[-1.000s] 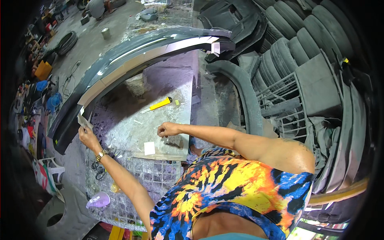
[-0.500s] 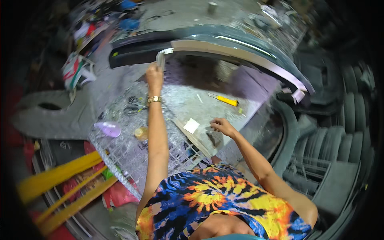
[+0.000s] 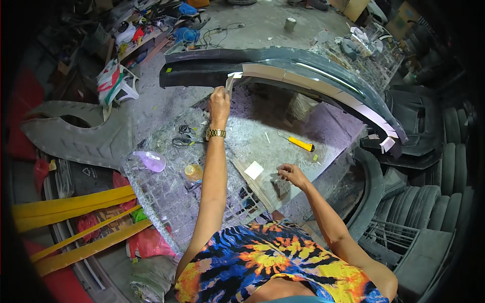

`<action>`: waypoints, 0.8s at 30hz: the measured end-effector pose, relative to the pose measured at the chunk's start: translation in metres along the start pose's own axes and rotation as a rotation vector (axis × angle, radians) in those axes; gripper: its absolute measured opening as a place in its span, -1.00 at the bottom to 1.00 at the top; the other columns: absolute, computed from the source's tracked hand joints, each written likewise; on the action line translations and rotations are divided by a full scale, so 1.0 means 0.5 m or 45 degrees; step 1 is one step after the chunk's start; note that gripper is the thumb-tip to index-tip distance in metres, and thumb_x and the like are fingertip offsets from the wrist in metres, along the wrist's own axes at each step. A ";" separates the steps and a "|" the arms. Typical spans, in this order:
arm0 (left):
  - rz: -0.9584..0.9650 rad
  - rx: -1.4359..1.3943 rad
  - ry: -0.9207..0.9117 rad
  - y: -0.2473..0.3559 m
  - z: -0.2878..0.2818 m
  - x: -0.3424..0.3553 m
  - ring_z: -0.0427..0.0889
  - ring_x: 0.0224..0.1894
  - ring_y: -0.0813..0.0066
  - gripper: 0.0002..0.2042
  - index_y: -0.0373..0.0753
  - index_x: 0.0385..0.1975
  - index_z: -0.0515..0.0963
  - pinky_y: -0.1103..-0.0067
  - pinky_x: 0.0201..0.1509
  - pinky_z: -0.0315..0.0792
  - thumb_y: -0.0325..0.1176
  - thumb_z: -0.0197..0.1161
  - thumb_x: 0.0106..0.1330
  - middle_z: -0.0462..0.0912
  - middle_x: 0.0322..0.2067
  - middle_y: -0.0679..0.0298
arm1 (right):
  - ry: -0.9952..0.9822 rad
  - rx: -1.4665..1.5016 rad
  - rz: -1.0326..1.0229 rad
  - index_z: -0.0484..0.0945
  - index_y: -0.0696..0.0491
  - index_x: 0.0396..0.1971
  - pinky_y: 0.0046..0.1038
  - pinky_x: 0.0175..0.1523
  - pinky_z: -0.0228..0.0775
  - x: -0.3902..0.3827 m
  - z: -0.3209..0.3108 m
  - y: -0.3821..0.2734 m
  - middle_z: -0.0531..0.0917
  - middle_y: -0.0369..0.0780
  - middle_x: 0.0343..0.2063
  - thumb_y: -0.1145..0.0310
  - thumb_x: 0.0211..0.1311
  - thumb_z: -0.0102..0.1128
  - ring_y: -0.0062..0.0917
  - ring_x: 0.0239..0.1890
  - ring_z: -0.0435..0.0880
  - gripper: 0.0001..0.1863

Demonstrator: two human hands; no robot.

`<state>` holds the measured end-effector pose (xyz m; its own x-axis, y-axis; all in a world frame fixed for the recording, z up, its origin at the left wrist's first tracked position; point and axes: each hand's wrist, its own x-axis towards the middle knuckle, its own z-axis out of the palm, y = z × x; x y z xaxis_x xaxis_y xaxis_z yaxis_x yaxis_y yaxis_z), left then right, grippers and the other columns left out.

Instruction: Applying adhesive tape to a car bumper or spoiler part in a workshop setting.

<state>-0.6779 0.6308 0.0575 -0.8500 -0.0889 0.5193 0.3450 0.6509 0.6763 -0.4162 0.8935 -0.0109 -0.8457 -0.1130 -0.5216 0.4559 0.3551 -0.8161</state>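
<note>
Across the far side of the worktable (image 3: 326, 139) lies a long dark curved car part (image 3: 194, 68), faced along part of its length with pale tan strips (image 3: 313, 86). My left hand (image 3: 219, 106) pinches a thin greyish strip (image 3: 229, 83) at the left end of those strips. My right hand (image 3: 293, 175) is loosely curled with fingers a little apart, holding nothing visible, just right of a white square (image 3: 253, 170). A yellow utility knife (image 3: 300, 143) lies above it. Scissors (image 3: 183, 141), a purple teardrop-shaped object (image 3: 151, 160) and an amber container (image 3: 193, 172) lie beside my left forearm.
A grey curved panel (image 3: 81, 144) and yellow bars (image 3: 70, 204) are at left, stacked tyres (image 3: 449, 166) and a curved arch (image 3: 369, 187) at right. Clutter (image 3: 131, 33), a white plastic chair (image 3: 129, 86) and a metal can (image 3: 290, 22) are beyond.
The view has swung to the left, so the car part now lies across the top middle. My left hand keeps its strip at the tan strips' end; my right hand stays low over the board.
</note>
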 end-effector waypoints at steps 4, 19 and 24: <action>0.016 0.007 0.006 -0.003 0.000 0.003 0.60 -0.18 -0.03 -0.81 -0.42 -0.29 0.59 0.30 -0.08 0.46 -0.44 0.16 0.20 0.63 -0.21 0.02 | 0.012 0.003 -0.016 0.59 0.15 -0.19 -0.55 -0.28 0.44 -0.001 0.005 0.007 0.65 -0.29 -0.39 0.30 0.24 0.15 -0.62 -0.40 0.59 -0.75; -0.035 0.003 -0.024 -0.001 -0.010 0.003 0.59 -0.19 -0.06 -0.82 -0.44 -0.30 0.59 0.28 -0.10 0.45 -0.47 0.16 0.17 0.62 -0.23 -0.02 | 0.051 0.008 -0.012 0.60 0.15 -0.22 -0.53 -0.29 0.47 -0.008 0.006 0.002 0.66 -0.28 -0.41 0.30 0.23 0.15 -0.62 -0.41 0.60 -0.75; -0.011 -0.017 0.004 -0.013 -0.012 0.002 0.58 -0.20 -0.08 -0.82 -0.43 -0.30 0.58 0.27 -0.12 0.44 -0.46 0.15 0.18 0.62 -0.24 -0.02 | 0.045 0.014 -0.020 0.61 0.16 -0.22 -0.52 -0.29 0.47 -0.009 0.009 -0.006 0.66 -0.27 -0.41 0.30 0.23 0.15 -0.61 -0.41 0.60 -0.75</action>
<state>-0.6786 0.6221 0.0568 -0.8515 -0.0970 0.5152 0.3429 0.6403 0.6874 -0.4126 0.8887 -0.0071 -0.8619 -0.0859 -0.4998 0.4453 0.3435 -0.8269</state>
